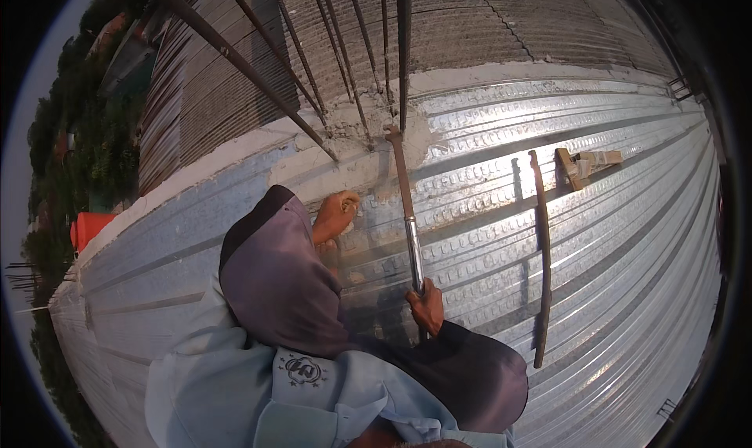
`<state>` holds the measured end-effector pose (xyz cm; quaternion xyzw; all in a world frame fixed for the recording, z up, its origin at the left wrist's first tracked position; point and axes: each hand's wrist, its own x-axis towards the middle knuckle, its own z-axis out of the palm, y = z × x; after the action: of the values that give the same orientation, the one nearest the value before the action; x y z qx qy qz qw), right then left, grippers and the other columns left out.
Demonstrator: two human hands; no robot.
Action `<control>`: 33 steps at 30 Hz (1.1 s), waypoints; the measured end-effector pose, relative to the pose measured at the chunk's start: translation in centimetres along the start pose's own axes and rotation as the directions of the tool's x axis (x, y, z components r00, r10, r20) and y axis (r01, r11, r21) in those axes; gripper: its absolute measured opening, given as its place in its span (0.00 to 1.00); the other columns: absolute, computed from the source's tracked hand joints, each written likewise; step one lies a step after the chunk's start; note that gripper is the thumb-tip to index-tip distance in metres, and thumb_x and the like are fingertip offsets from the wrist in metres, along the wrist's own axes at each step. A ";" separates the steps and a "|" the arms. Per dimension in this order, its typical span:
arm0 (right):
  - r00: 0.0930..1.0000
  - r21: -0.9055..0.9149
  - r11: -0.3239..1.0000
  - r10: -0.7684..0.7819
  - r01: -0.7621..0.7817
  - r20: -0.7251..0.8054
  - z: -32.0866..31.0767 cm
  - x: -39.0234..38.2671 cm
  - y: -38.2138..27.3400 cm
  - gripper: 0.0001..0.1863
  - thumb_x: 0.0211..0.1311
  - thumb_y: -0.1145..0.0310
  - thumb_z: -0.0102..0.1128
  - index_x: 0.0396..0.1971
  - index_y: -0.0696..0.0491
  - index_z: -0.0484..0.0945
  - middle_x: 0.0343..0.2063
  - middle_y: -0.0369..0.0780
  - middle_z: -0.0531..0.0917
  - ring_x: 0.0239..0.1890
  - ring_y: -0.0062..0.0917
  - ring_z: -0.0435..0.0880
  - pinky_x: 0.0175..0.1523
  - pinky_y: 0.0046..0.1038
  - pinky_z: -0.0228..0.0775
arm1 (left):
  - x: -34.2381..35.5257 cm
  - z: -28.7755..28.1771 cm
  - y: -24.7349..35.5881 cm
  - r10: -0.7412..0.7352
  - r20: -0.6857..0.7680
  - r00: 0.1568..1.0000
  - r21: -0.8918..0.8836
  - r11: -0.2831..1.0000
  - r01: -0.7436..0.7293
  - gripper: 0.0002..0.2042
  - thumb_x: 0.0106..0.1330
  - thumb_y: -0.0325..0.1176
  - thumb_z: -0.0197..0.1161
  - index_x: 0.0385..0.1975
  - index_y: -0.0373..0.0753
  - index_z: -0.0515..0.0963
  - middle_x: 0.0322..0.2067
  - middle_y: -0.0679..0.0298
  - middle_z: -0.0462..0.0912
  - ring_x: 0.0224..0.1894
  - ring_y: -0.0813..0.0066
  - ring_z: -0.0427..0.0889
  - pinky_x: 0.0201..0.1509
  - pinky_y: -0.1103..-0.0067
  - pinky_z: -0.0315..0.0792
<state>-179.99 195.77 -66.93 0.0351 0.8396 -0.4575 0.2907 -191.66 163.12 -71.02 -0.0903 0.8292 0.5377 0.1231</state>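
My right hand (427,307) is closed round the lower part of a long-handled bending wrench (414,248). Its upper part is rusty, with a shiny silver tube below. The hooked jaw lies against or right beside the foot of a thick upright steel rebar (403,56); contact is hard to judge. Near the concrete, left of the wrench, my left hand (335,216) has its fingers curled; whatever is in them, if anything, I cannot make out. Several more rebars (258,92) rise from the rough concrete patch (313,162), some leaning left.
Ribbed shiny metal decking (486,252) spreads around me. On it, to the right, lie a long rusty bar (543,268) and a short wooden piece (580,168). Corrugated roofing (486,25) stands beyond a concrete edge. A red-orange object (92,230) sits at the far left, past the decking's edge.
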 end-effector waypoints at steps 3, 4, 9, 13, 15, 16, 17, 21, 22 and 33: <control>0.996 -0.023 0.996 0.086 -0.086 0.016 -1.3 -0.8 -2.2 0.18 0.56 0.63 0.61 0.35 0.64 0.73 0.26 0.59 0.80 0.35 0.57 0.82 0.41 0.49 0.70 | 0.6 -0.1 0.0 0.003 -0.012 1.000 -0.040 0.999 -0.003 0.13 0.68 0.26 0.55 0.50 0.28 0.77 0.42 0.56 0.83 0.37 0.75 0.81 0.43 0.75 0.75; 0.994 -0.056 0.993 0.101 -0.100 0.026 -1.6 -0.8 -2.9 0.18 0.56 0.63 0.61 0.36 0.64 0.73 0.27 0.59 0.81 0.35 0.56 0.82 0.41 0.49 0.70 | 0.7 -0.3 0.0 -0.003 -0.021 1.000 -0.062 0.998 0.002 0.13 0.68 0.26 0.55 0.50 0.28 0.77 0.42 0.56 0.83 0.37 0.75 0.81 0.43 0.75 0.76; 0.991 -0.122 0.984 0.134 -0.129 0.030 -4.1 -0.9 -5.1 0.18 0.56 0.63 0.64 0.37 0.64 0.74 0.28 0.59 0.81 0.36 0.56 0.83 0.42 0.47 0.71 | 1.0 1.1 0.3 -0.024 -0.002 1.000 -0.103 0.994 0.023 0.13 0.69 0.25 0.54 0.50 0.28 0.76 0.42 0.55 0.84 0.36 0.74 0.81 0.43 0.74 0.76; 0.977 -0.108 0.975 0.200 -0.192 0.070 -5.6 -0.6 -5.3 0.19 0.56 0.63 0.66 0.37 0.65 0.74 0.28 0.59 0.82 0.35 0.54 0.83 0.42 0.46 0.72 | 0.1 1.5 0.6 -0.016 0.008 1.000 -0.055 0.998 0.016 0.14 0.69 0.25 0.53 0.50 0.28 0.77 0.42 0.54 0.84 0.36 0.74 0.81 0.43 0.74 0.76; 0.979 -0.150 0.973 0.189 -0.177 0.069 -6.3 -0.7 -6.0 0.18 0.57 0.64 0.65 0.37 0.64 0.74 0.29 0.58 0.82 0.35 0.51 0.84 0.42 0.45 0.72 | -0.4 2.0 -0.5 -0.023 0.004 1.000 -0.116 0.993 0.023 0.13 0.69 0.25 0.52 0.50 0.28 0.77 0.41 0.54 0.84 0.36 0.73 0.81 0.43 0.74 0.76; 0.977 -0.144 0.972 0.198 -0.185 0.079 -6.4 -0.6 -5.9 0.18 0.57 0.64 0.65 0.37 0.64 0.74 0.29 0.58 0.82 0.35 0.50 0.84 0.42 0.44 0.71 | -0.5 2.0 -0.6 -0.021 -0.004 1.000 -0.142 0.990 0.021 0.13 0.69 0.26 0.52 0.50 0.28 0.77 0.41 0.54 0.84 0.36 0.73 0.81 0.43 0.74 0.77; 0.974 -0.137 0.971 0.207 -0.194 0.089 -6.4 -0.5 -5.6 0.18 0.57 0.64 0.65 0.37 0.65 0.74 0.29 0.58 0.82 0.35 0.49 0.84 0.42 0.44 0.71 | -0.6 2.0 -0.7 -0.028 -0.004 1.000 -0.141 0.990 0.028 0.14 0.69 0.26 0.52 0.50 0.28 0.77 0.41 0.54 0.84 0.36 0.73 0.81 0.43 0.74 0.76; 0.971 -0.065 0.975 0.218 -0.212 0.094 -5.6 -1.0 -5.7 0.18 0.56 0.65 0.65 0.37 0.65 0.74 0.29 0.57 0.81 0.35 0.45 0.83 0.42 0.42 0.71 | -0.6 1.0 -0.5 -0.056 -0.023 0.998 -0.156 0.986 0.052 0.15 0.70 0.29 0.52 0.52 0.28 0.76 0.42 0.54 0.84 0.37 0.73 0.81 0.43 0.74 0.76; 0.978 -0.069 0.980 0.190 -0.185 0.087 -5.3 -0.9 -5.6 0.17 0.56 0.66 0.65 0.36 0.64 0.74 0.25 0.51 0.79 0.29 0.38 0.81 0.36 0.38 0.70 | -0.5 0.8 -0.6 -0.062 -0.033 0.998 -0.166 0.985 0.056 0.16 0.70 0.29 0.52 0.52 0.28 0.76 0.42 0.54 0.84 0.37 0.73 0.81 0.43 0.74 0.76; 0.973 -0.211 0.954 0.228 -0.215 0.042 -4.8 -1.6 -7.6 0.19 0.56 0.64 0.65 0.38 0.64 0.73 0.29 0.56 0.81 0.34 0.46 0.84 0.42 0.43 0.72 | -0.9 1.1 -1.1 -0.032 -0.018 0.999 -0.213 0.977 0.028 0.16 0.70 0.29 0.52 0.54 0.28 0.75 0.43 0.53 0.84 0.39 0.72 0.81 0.43 0.73 0.75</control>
<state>-183.28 195.53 -58.44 0.0840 0.8630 -0.3339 0.3696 -190.35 163.65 -72.13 -0.1213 0.7666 0.6205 0.1119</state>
